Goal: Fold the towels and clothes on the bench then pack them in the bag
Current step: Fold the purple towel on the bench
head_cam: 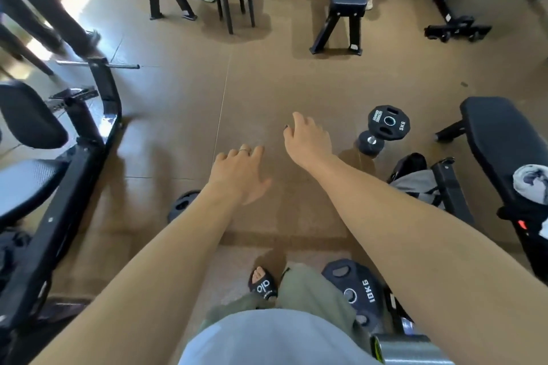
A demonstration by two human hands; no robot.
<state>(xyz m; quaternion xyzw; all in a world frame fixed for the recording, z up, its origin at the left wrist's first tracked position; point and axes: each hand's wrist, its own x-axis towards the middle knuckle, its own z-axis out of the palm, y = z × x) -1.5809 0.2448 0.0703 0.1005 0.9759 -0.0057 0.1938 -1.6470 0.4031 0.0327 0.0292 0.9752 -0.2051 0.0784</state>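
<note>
A person stands on a brown gym floor (pixel 178 115) with both bare arms stretched forward and down, holding nothing. The left hand (pixel 237 175), with a ring on one finger, hangs palm-down with its fingers relaxed and slightly spread; the right hand (pixel 308 136) reaches a little further out, its fingers loosely curled and empty. The landmark is the black padded workout bench (pixel 501 139), which stands well to the right of the right hand. On the near end of that bench lies a crumpled grey-and-white towel (pixel 532 187), rumpled and unfolded, with dark patches across its cloth. Just below the towel, still on the bench, sits a heap of black clothing (pixel 530 222) with a small red mark showing on it. Against the left side of the bench, low by its black frame, rests a soft grey bag (pixel 418 187) with a dark opening at its top; what lies inside it cannot be made out. Left of the bench and beyond the bag, a black five-kilo weight plate (pixel 389 121) stands on edge beside a small black dumbbell (pixel 369 142). Nearer the person than the bench, a black ten-kilo plate (pixel 355 290) lies flat by the person's olive trousers (pixel 308 290) and black slide sandal (pixel 262 284). Far across the floor from the bench, on the opposite side, stands a black exercise machine (pixel 59 157) with a padded seat.
</note>
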